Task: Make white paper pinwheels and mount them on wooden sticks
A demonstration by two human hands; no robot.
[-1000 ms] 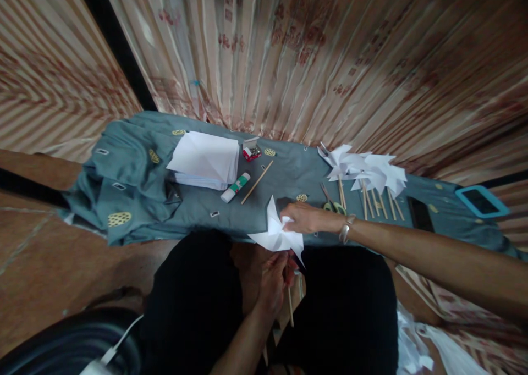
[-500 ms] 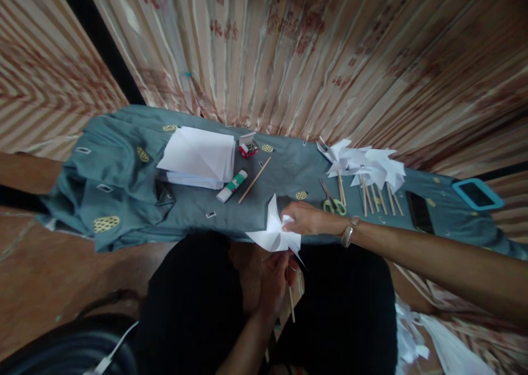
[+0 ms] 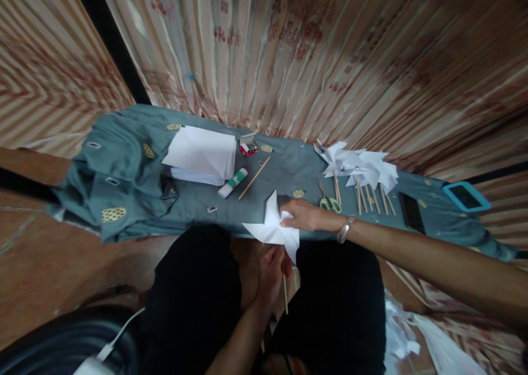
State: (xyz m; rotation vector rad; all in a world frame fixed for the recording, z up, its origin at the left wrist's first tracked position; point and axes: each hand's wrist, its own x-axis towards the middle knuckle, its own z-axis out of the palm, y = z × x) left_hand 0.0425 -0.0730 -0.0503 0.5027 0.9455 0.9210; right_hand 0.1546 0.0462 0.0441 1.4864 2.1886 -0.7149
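A white paper pinwheel [image 3: 270, 230] on a thin wooden stick [image 3: 285, 295] is held over my lap, at the near edge of the cloth-covered table. My left hand [image 3: 272, 268] is closed around the stick just beneath the blades. From the right, my right hand [image 3: 303, 215] pinches one paper blade near the pinwheel's middle, fingers closed. Several finished-looking pinwheels [image 3: 365, 166] lie overlapping at the back right, their sticks towards me. Scissors with green handles [image 3: 330, 203] lie beside those sticks, close to my right hand.
On the grey-green cloth [image 3: 144, 215] are a stack of white paper [image 3: 202, 152], a glue stick [image 3: 233, 183], a loose stick [image 3: 254, 178] and a small red box [image 3: 248, 145]. At the right lie a dark phone [image 3: 411, 213] and a blue-framed device [image 3: 467, 196].
The pinwheel has turned slightly in my hands, and its stick now hangs more upright. Both hands keep their hold. The whole view has shifted a little.
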